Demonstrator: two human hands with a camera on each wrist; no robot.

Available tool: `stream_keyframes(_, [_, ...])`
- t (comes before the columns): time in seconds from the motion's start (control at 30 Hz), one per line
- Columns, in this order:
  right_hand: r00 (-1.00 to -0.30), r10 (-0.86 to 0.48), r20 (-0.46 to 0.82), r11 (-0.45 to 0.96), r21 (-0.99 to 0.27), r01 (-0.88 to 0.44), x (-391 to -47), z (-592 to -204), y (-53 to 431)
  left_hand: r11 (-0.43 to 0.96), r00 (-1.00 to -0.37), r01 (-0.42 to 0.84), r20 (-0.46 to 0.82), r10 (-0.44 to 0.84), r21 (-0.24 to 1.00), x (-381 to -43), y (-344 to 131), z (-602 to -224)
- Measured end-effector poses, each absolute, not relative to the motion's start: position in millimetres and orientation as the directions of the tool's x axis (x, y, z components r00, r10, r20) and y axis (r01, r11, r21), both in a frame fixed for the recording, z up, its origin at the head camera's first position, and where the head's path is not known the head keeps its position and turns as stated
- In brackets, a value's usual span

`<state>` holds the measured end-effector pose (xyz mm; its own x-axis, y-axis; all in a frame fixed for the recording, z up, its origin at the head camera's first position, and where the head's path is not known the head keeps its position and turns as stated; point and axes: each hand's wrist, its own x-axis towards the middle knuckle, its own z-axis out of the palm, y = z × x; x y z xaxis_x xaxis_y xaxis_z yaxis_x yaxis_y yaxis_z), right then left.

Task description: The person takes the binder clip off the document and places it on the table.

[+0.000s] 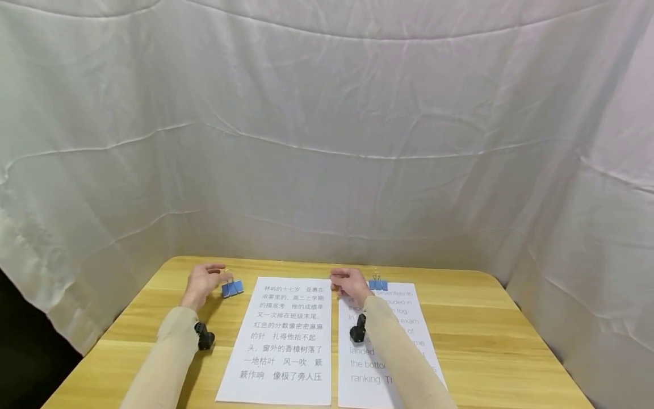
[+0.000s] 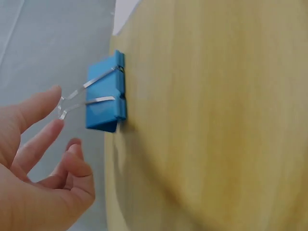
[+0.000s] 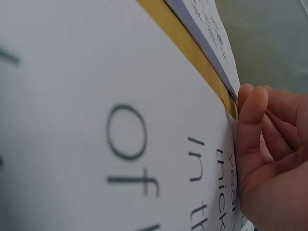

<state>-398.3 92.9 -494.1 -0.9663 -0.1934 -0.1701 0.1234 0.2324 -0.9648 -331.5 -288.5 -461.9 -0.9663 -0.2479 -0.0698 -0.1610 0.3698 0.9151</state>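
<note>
At the table's back left, the left hand (image 1: 203, 282) pinches the wire handles of a blue binder clip (image 2: 103, 94) between thumb and forefinger. The clip's body is down at the tabletop, left of a stack of paper printed with Chinese text (image 1: 286, 341). The right hand (image 1: 352, 286) is at that stack's far right corner, fingers bent, thumb and fingertips together at the corner. Its wrist passes over a second stack, printed in English (image 1: 419, 318), partly hidden by the forearm. Another blue binder clip (image 1: 378, 284) sits at the top edge of this second stack.
A wooden table (image 1: 490, 341) with rounded back corners carries everything. Pale cloth (image 1: 327, 170) hangs behind and at both sides. A narrow strip of wood separates the two stacks. Each wrist wears a small black camera (image 1: 204, 336).
</note>
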Motion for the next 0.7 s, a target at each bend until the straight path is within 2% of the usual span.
stream_keyframes(0.27, [-0.973, -0.204, -0.112, 0.188, -0.979, 0.073, -400.0, -490.8, 103.0, 0.358, -0.939, -0.082, 0.048, -0.340, 0.930, -335.2, -271.3, -451.5])
stream_keyframes(0.7, [-0.959, -0.249, -0.132, 0.239, -0.968, 0.072, -389.9, -480.0, 123.6, 0.253, -0.878, -0.064, 0.066, -0.474, 0.965, -342.5, -241.9, -456.5])
